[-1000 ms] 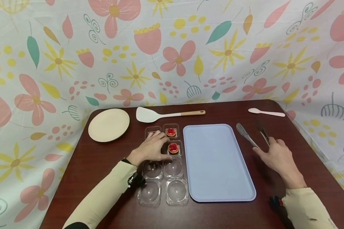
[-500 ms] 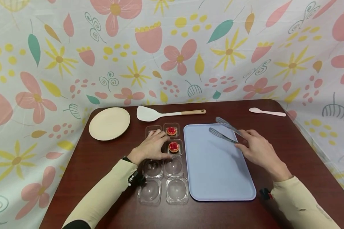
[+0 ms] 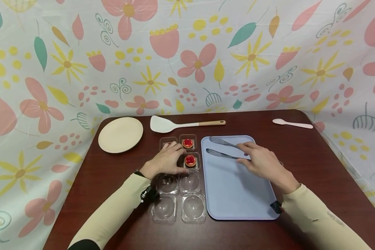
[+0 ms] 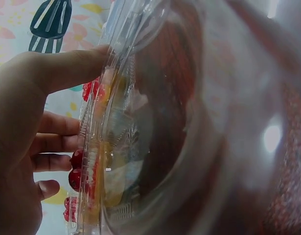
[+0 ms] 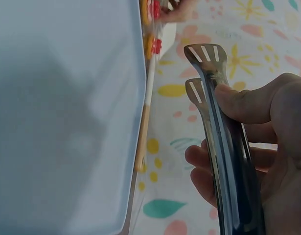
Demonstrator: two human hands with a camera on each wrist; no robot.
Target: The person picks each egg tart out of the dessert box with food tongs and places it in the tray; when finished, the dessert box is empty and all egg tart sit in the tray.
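Note:
My right hand (image 3: 265, 163) grips metal tongs (image 5: 228, 147), their two slotted tips apart. In the head view the tongs point left over the upper part of a blue tray (image 3: 237, 198). My left hand (image 3: 166, 160) rests on a clear plastic container (image 3: 193, 208), with thumb and fingertips against its edge in the left wrist view. The container lies opened, its domed lid half nearer me. In its far half, one red-topped tart (image 3: 188, 143) sits at the back and another tart (image 3: 190, 160) just in front. My left hand partly hides the compartments on the left.
A cream plate (image 3: 121, 135) lies at the table's back left. Along the back edge is a white spatula (image 3: 162, 124) with a wooden handle. A pale pink spoon (image 3: 292, 123) lies at the back right. Behind the table hangs a floral cloth (image 3: 187, 69).
My right hand has carried the tongs left from the right side of the table to over the tray. The left hand has stayed on the container.

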